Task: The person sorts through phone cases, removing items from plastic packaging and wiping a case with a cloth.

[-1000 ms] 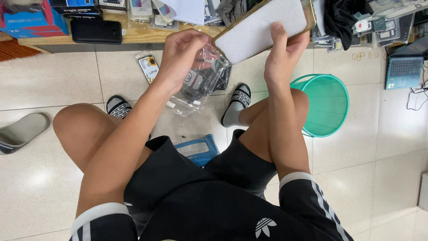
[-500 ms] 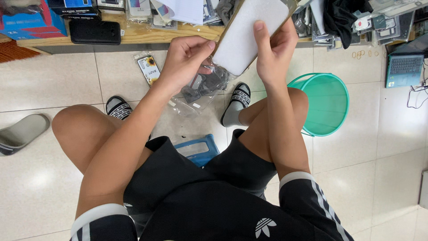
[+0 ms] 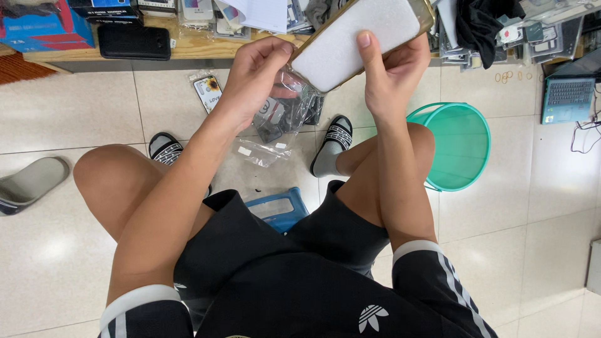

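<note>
Pale glossy floor tiles (image 3: 81, 112) lie below the hands, and a low wooden shelf (image 3: 188, 45) runs along the far side, just beyond the fingertips, crowded with small goods. The person sits on a low blue stool (image 3: 277, 209), knees spread, both feet in black-and-white slides.

The phone case (image 3: 360, 39) — a flat rectangle with a white foam-like insert and a gold-tinted rim — is held up between the two hands, tilted, its far end over the shelf edge. The right hand (image 3: 391, 72) grips its right long edge, thumb laid flat across the white face and fingers curled behind. The left hand (image 3: 253, 78) pinches the case's near left corner with closed fingers, and a crumpled clear plastic bag (image 3: 285, 119) hangs beneath that hand, against the palm; whether it is gripped or only pressed there I cannot tell.

Below the left hand, on the tiles, lies a small clear sleeve with a white label (image 3: 260, 150). To the left of the left hand sits a packaged case with a sunflower print (image 3: 208, 92). Farther left on the shelf are a black rectangular pouch (image 3: 134, 40) and a blue-and-red box (image 3: 44, 28). Right of the right hand stands a teal plastic bucket (image 3: 460, 147), near the knee — and beyond it a small laptop-shaped device (image 3: 568, 100) on the floor. A grey slipper (image 3: 31, 184) lies well to the left.
</note>
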